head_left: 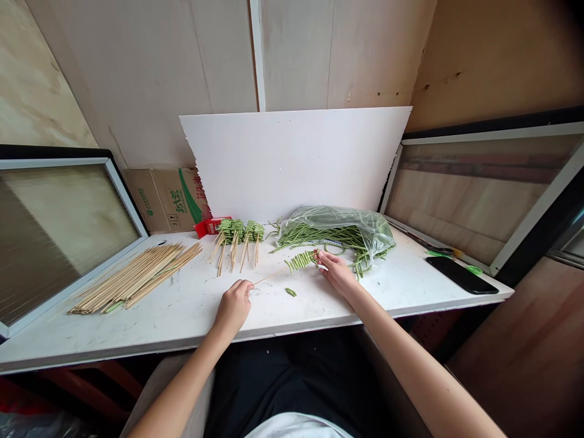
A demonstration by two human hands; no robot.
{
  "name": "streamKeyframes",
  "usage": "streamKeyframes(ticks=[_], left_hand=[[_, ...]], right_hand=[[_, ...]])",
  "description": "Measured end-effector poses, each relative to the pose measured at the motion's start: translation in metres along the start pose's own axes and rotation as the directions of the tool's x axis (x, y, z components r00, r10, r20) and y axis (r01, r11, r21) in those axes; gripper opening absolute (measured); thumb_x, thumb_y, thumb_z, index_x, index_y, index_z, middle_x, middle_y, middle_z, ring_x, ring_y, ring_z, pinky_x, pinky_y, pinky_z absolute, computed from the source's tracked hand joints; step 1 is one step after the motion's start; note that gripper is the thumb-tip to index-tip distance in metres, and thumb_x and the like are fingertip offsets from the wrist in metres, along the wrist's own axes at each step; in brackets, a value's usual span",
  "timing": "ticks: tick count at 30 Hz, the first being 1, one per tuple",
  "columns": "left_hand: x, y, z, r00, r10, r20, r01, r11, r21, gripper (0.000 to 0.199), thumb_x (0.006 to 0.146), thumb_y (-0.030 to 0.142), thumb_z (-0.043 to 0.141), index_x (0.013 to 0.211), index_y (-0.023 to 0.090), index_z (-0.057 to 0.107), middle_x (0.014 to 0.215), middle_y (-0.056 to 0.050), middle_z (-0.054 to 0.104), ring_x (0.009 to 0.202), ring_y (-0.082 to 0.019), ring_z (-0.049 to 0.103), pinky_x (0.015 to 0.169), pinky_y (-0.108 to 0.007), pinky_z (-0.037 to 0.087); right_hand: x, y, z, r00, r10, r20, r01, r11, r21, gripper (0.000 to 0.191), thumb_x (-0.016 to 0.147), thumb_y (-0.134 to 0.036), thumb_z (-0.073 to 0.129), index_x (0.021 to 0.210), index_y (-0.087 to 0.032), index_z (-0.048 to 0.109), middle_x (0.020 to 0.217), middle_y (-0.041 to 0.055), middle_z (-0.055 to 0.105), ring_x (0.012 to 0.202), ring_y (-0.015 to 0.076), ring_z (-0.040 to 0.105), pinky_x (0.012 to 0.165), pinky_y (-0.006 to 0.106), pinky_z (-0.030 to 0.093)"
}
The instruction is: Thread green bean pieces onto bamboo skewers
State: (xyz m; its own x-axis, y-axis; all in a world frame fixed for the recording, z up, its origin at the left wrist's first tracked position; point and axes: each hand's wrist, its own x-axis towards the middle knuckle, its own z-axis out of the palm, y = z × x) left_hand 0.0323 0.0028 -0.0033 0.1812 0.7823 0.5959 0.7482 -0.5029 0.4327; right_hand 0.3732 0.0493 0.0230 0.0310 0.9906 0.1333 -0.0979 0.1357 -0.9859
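My left hand is closed on the bare end of a thin wooden skewer above the white table. On the skewer's other end, a green bean is threaded in zigzag folds. The fingers of my right hand pinch the bean at the right end of those folds. A short piece of bean lies on the table below the skewer. Behind my right hand, long green beans spill from a clear plastic bag. Several finished bean skewers lie behind my left hand.
Bare skewers are heaped at the left on the table. A black phone lies at the right, with scissors behind it. A cardboard box and a white board stand at the back, framed panels at both sides.
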Motion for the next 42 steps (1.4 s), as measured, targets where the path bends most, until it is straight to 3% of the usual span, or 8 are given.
streamKeyframes(ticks=[4,17,30,36,42], left_hand=[[0.0001,0.0009,-0.0003,1.0,0.0,-0.004,0.0,1.0,0.008,0.033,0.085,-0.001,0.044,0.092,0.021,0.066,0.095,-0.005,0.073,0.088,-0.021,0.073,0.075,-0.03,0.056],[0.0003,-0.0023,0.0017,0.999,0.023,-0.022,-0.023,1.0,0.018,0.033,0.085,-0.001,0.043,0.093,0.022,0.066,0.094,-0.006,0.073,0.09,-0.021,0.073,0.076,-0.031,0.057],[-0.0002,-0.0029,0.0016,1.0,0.015,-0.016,-0.015,1.0,0.01,0.033,0.085,-0.001,0.044,0.093,0.022,0.066,0.095,-0.005,0.074,0.091,-0.021,0.073,0.077,-0.031,0.057],[-0.0001,-0.003,0.0017,1.0,0.017,-0.016,-0.017,1.0,0.011,0.032,0.085,0.0,0.044,0.091,0.022,0.066,0.095,-0.005,0.074,0.091,-0.021,0.073,0.076,-0.031,0.057],[0.0001,-0.0022,0.0009,1.0,0.004,-0.008,-0.004,1.0,0.012,0.032,0.084,-0.002,0.044,0.089,0.022,0.065,0.094,-0.005,0.073,0.091,-0.021,0.073,0.076,-0.031,0.056]], right_hand=[[0.0009,0.0003,0.0009,1.0,0.007,-0.013,-0.007,0.999,0.05,0.047,0.08,-0.064,0.075,0.104,-0.024,0.075,0.116,0.0081,0.074,0.09,0.0208,0.065,0.068,0.028,0.046],[0.0011,-0.0002,0.0033,0.998,-0.052,-0.043,0.05,0.998,-0.047,0.05,0.083,-0.07,0.067,0.1,-0.024,0.074,0.114,0.0086,0.074,0.092,0.0228,0.068,0.071,0.03,0.05],[0.0016,0.0005,0.0026,0.998,-0.004,-0.063,0.005,1.0,0.015,0.044,0.081,-0.063,0.072,0.102,-0.024,0.076,0.116,0.0083,0.075,0.092,0.0242,0.067,0.067,0.03,0.049],[0.002,0.0015,0.0021,0.998,-0.031,-0.063,0.027,0.998,-0.062,0.045,0.084,-0.066,0.067,0.103,-0.026,0.075,0.113,0.0082,0.076,0.089,0.0246,0.068,0.067,0.032,0.048],[0.0022,0.0016,0.0036,0.997,0.011,-0.075,-0.008,0.999,0.044,0.038,0.08,-0.059,0.075,0.098,-0.026,0.076,0.11,0.0063,0.075,0.084,0.0209,0.064,0.067,0.03,0.046]])
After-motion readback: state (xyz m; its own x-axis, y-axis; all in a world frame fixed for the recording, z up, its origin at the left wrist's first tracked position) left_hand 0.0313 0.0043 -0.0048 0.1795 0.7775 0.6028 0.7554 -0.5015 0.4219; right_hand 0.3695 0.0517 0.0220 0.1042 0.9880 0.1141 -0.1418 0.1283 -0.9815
